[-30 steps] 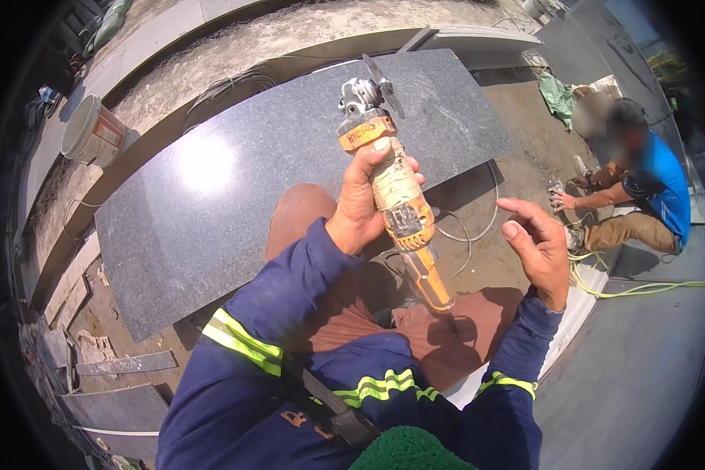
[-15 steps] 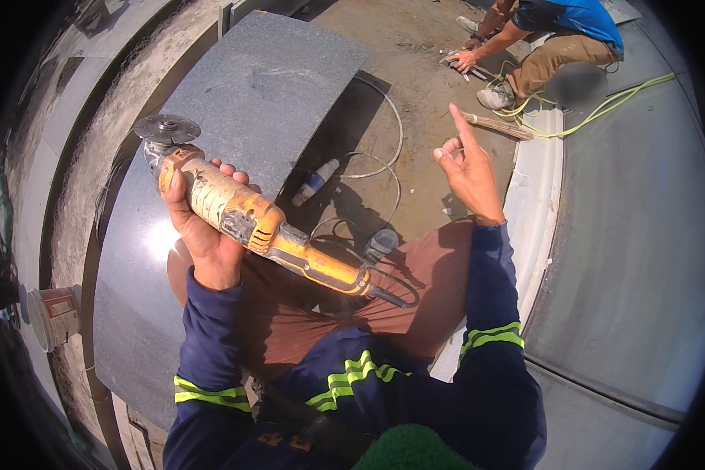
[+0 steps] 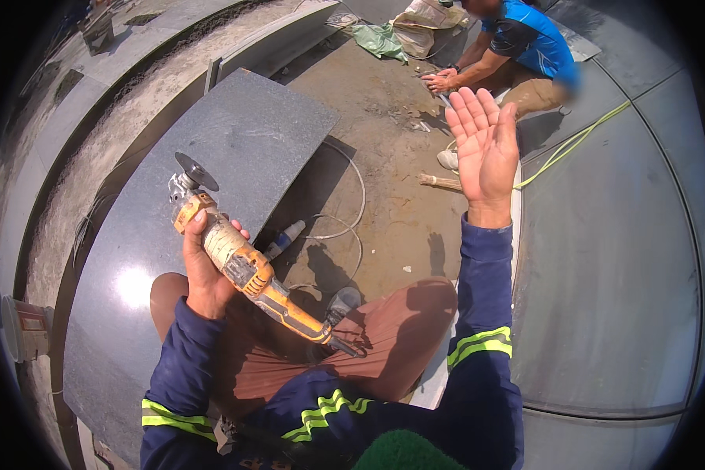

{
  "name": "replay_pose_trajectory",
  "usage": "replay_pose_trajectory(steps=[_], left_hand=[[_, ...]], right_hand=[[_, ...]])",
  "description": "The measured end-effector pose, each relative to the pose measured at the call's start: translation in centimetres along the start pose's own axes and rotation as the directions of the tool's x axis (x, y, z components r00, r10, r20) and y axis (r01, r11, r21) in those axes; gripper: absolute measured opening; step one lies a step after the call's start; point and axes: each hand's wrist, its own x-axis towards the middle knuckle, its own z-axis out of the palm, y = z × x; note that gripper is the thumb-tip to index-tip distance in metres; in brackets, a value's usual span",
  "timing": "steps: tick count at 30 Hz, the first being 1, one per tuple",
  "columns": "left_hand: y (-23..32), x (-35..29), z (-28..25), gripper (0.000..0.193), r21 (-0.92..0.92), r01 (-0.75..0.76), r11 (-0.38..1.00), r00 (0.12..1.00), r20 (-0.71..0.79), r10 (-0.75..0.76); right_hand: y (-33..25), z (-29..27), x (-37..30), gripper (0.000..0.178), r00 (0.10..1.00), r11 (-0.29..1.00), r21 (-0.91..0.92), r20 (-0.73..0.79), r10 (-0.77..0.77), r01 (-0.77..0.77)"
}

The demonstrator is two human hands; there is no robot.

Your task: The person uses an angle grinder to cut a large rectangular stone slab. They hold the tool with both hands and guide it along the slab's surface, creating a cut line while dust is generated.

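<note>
1. Currently, the left hand is wrapped around the taped barrel of the angle grinder, thumb near the yellow collar, fingertips showing on the far side.
2. Position: the grinder is held tilted above the slab edge and the lap, disc to the upper left, tail and black cord toward the brown trousers.
3. Handling, as judged: rigid and fairly heavy, with weight toward the metal gear head; one-handed, it may twist. The worn tape should add friction, though dust could make the casing slippery. The thin disc is probably its most fragile part.
4. Recommended hold: taped barrel, with a second hand on the rear body; keep clear of the disc and avoid lifting by the cord.
5. Right hand: raised, palm showing, fingers extended, holding nothing.
6. Surroundings: grey stone slab beneath the disc end; pale cable looped beside it; co-worker crouched beyond the right hand.
</note>
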Motion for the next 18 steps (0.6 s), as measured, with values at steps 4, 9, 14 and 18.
replay_pose_trajectory(steps=[4, 9, 14, 18], left_hand=[[0.2, -0.3, 0.8, 0.052, 0.055, -0.013, 0.998, 1.0, 0.005, 0.013], [-0.1, 0.3, 0.6, 0.05, 0.046, 0.046, 0.998, 0.999, 0.022, -0.047], [1.0, 0.1, 0.2, 0.047, 0.002, 0.094, 0.996, 0.995, 0.032, -0.094], [0.4, 0.6, 0.5, 0.046, 0.011, 0.08, 0.997, 0.996, 0.045, -0.081]], right_hand=[[-10.7, 6.0, -0.8, 0.106, 0.096, 0.018, -0.581, 0.105, -0.99, 0.814], [-7.1, 7.1, 1.3, 0.088, 0.624, 0.557, -0.386, 0.063, -0.779, 0.735], [3.6, 0.7, -0.8, 0.058, 0.961, 0.833, -0.553, 0.23, 0.155, -0.002], [13.6, -11.0, -5.4, 0.064, 0.59, -0.086, -0.975, 0.054, 0.806, 0.206]])
